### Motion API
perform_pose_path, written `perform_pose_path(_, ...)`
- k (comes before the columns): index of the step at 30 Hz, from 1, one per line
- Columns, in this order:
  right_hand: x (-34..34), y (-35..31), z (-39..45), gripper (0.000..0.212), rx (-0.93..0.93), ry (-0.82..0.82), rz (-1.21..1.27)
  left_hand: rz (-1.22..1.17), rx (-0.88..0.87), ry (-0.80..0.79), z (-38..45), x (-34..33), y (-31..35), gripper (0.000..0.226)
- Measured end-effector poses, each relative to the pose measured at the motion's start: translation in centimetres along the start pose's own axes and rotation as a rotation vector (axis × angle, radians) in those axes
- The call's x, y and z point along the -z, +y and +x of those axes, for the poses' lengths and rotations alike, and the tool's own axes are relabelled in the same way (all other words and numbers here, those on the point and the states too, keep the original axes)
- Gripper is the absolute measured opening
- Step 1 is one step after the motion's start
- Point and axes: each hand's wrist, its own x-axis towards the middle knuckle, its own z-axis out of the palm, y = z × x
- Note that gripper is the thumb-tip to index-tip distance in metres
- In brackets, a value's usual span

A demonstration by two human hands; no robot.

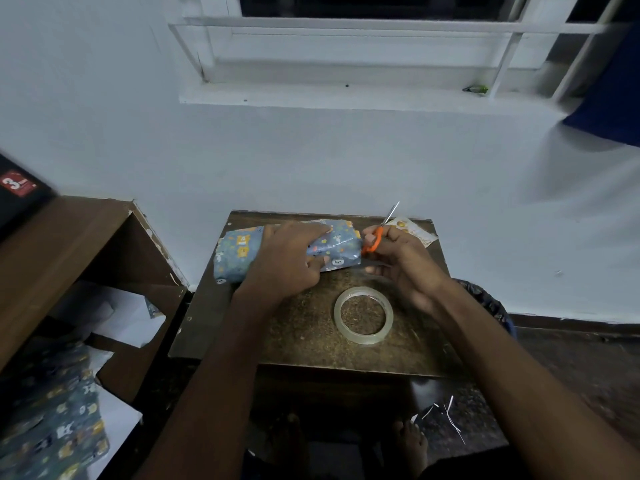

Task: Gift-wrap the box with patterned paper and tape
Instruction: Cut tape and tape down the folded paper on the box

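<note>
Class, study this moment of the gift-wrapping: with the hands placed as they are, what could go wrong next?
1. The right hand grips the orange-handled scissors right beside the left hand, which presses on the blue bear-patterned wrapped box; a careless snip could nick fingers or paper.
2. The loose paper flap at the box's right end looks untaped and may spring open.
3. The clear tape roll lies apart, and both hands are busy.
</note>
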Motion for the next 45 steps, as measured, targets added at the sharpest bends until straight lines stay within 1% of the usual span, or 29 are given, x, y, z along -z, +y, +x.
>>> perform_pose_path(2,0.0,-0.3,-0.1,0.014,0.000,-0.005,0.070,-0.012,-0.075,0.023,0.1,-0.4,0.7,0.065)
perform_pose_path(4,0.0,-0.7,-0.2,0.012,0.001,-0.021,0.121,0.023,-0.136,0.030,0.2,-0.7,1.4,0.078)
perform_pose_path(6,-0.2,-0.9,-0.3,0.011,0.005,-0.035,0.140,0.079,-0.150,0.038,0.2,-0.9,1.8,0.089)
perform_pose_path(7,-0.3,-1.0,-0.3,0.012,0.009,-0.040,0.143,0.095,-0.145,0.044,0.2,-0.9,1.9,0.091)
perform_pose_path(10,-0.6,-1.1,-0.5,0.018,0.057,-0.045,0.091,0.116,-0.128,0.073,0.2,-0.8,1.7,0.088)
perform_pose_path(13,-0.2,-1.1,-1.0,0.020,0.190,-0.016,-0.165,0.121,-0.129,0.134,0.3,-0.7,1.4,0.082)
perform_pose_path(15,0.2,-0.9,-1.2,0.020,0.251,-0.048,-0.324,0.106,-0.127,0.181,0.4,-0.7,1.3,0.076)
perform_pose_path(17,0.6,-0.6,-1.3,0.020,0.220,-0.120,-0.387,0.074,-0.123,0.208,0.5,-0.8,1.1,0.070)
perform_pose_path(20,0.7,-0.2,-1.2,0.028,0.100,-0.193,-0.392,0.043,-0.113,0.216,0.5,-0.9,0.8,0.068)
perform_pose_path(22,0.8,-0.1,-1.1,0.026,0.050,-0.229,-0.382,0.034,-0.108,0.233,0.6,-1.1,0.5,0.067)
perform_pose_path(24,0.9,-0.2,-1.1,0.025,0.011,-0.244,-0.350,0.028,-0.104,0.253,0.6,-1.2,0.4,0.068)
perform_pose_path(27,1.1,-0.2,-0.9,0.029,-0.030,-0.249,-0.311,0.023,-0.097,0.275,0.5,-1.3,0.4,0.069)
perform_pose_path(33,1.1,0.3,-0.5,0.029,-0.050,-0.284,-0.299,0.025,-0.098,0.268,0.6,-1.3,0.4,0.067)
perform_pose_path(38,0.4,0.4,-0.1,0.031,-0.033,-0.275,-0.217,0.017,-0.108,0.239,0.8,-1.5,0.2,0.061)
perform_pose_path(45,0.3,0.8,0.2,0.027,-0.016,-0.255,-0.179,-0.007,-0.110,0.226,0.8,-1.5,0.5,0.063)
